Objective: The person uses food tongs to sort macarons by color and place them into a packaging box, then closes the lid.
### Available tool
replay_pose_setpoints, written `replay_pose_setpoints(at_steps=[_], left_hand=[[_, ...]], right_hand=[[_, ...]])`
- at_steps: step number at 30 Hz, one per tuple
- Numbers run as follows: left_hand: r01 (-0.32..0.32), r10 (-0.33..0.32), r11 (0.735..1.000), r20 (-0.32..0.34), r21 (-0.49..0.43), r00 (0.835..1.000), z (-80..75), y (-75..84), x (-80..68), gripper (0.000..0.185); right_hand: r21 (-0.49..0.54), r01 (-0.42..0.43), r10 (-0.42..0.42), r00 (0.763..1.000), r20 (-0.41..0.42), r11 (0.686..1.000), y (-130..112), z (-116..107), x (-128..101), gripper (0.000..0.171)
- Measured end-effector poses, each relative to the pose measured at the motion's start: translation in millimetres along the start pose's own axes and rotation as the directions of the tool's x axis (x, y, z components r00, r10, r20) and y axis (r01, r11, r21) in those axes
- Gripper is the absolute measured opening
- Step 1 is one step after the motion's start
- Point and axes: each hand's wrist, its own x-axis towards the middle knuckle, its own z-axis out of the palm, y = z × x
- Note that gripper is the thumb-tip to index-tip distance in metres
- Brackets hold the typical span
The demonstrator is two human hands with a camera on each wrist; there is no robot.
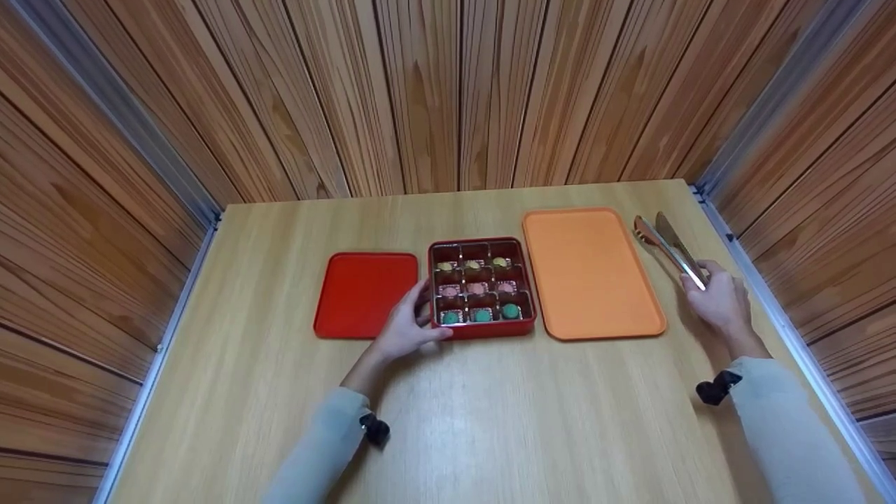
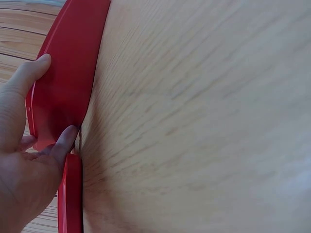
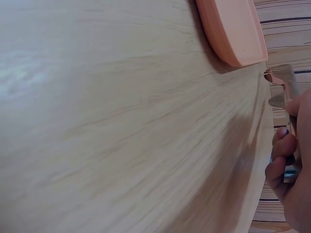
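Observation:
Near the middle of the table, a red chocolate box [image 1: 490,327] holds a clear divided insert with yellow, pink and green sweets [image 1: 510,311] in rows. My left hand [image 1: 406,327] holds this box at its near left corner, the thumb along the front wall and the fingers at the left side. In the left wrist view the thumb lies on the red box wall [image 2: 70,63]. At the far right, my right hand [image 1: 721,297] grips metal tongs [image 1: 677,250] by the handle end. Their tips are spread apart and point away from me, with nothing between them.
A flat red lid or tray [image 1: 367,290] lies left of the box, partly behind my left hand. An orange tray [image 1: 595,276] lies flat close to the box's right side. Wood-patterned panels [image 1: 420,98] stand along the back and both sides of the table.

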Motion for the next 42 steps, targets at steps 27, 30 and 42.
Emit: replay_pose_setpoints(at_steps=[27,30,42], left_hand=[[0.004,-0.004,1.0,-0.002,0.005,1.0,-0.5,-0.6,0.2,0.115],[0.007,-0.007,1.0,-0.002,-0.002,1.0,-0.4,-1.2,0.4,0.115],[-0.027,0.027,1.0,0.013,-0.015,1.0,-0.2,-2.6,0.7,0.118]], right_hand=[[-0.172,-0.036,0.063,0.986,0.157,0.985,-4.0,-5.8,4.6,0.066],[-0.197,-0.026,0.059,0.985,0.161,0.98,-6.4,-5.0,3.9,0.068],[-0.248,-0.022,0.047,0.995,0.092,0.969,-6.6,-1.9,3.3,0.067]])
